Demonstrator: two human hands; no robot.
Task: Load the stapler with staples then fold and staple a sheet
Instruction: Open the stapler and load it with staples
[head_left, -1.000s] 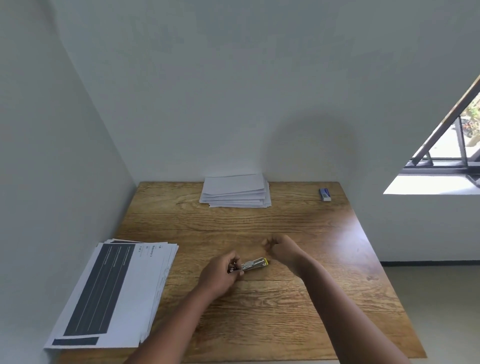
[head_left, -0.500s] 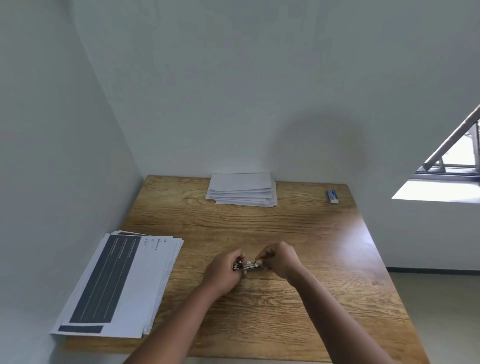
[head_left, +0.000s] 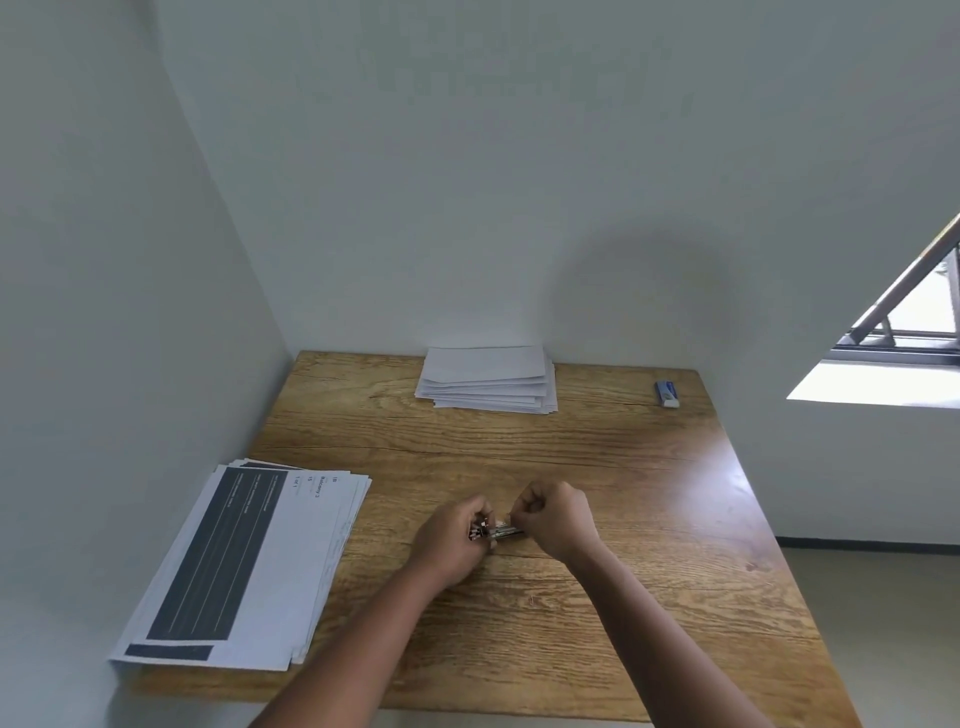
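The small silver metal stapler (head_left: 503, 531) is held low over the middle of the brown wooden desk (head_left: 597, 467), gripped at one end by the left hand (head_left: 457, 540), fingers curled round it. Its other end is pinched by the right hand (head_left: 558, 519), knuckles up, forearm angled inward. Printed white sheets (head_left: 249, 566) are stacked at left, folded white papers (head_left: 488, 379) at the back, a small blue box (head_left: 667, 393) far right.

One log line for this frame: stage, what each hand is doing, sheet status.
stage: loading stapler | left hand: grips stapler | right hand: pinches its front end | printed sheets: untouched, table's left edge
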